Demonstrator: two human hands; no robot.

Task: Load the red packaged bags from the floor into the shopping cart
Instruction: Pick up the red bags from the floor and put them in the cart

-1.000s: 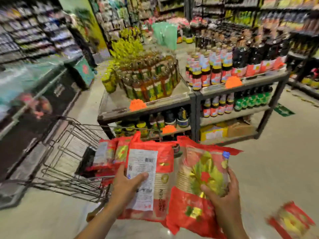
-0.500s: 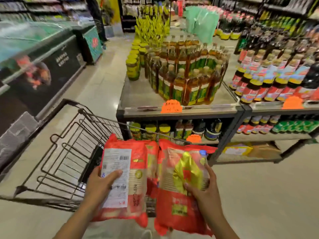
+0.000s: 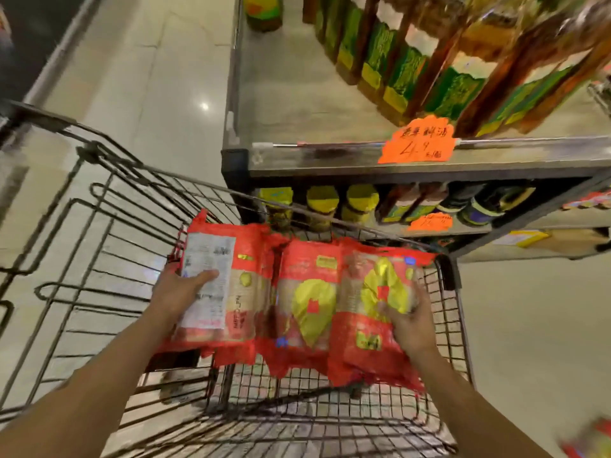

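Note:
Three red packaged bags lie side by side low inside the wire shopping cart (image 3: 449, 312). My left hand (image 3: 180, 292) grips the left bag (image 3: 244, 299), which shows its white label side. My right hand (image 3: 411, 320) holds the right bag (image 3: 370, 345), whose front carries a yellow-green print. The middle bag (image 3: 307, 305) sits between them, touching both. At the bottom right corner a blurred red bag (image 3: 591, 441) lies on the floor.
A metal shelf unit (image 3: 330, 157) with oil bottles (image 3: 396, 71) and orange price tags (image 3: 418, 140) stands right behind the cart. Jars (image 3: 320, 203) fill its lower shelf. Pale tiled floor (image 3: 158, 87) stretches left; a dark freezer edge (image 3: 39, 38) is at far left.
My view tipped down and closer to the cart. Both hands carried the bags forward and lowered them into the cart's basket, beside the bag lying there.

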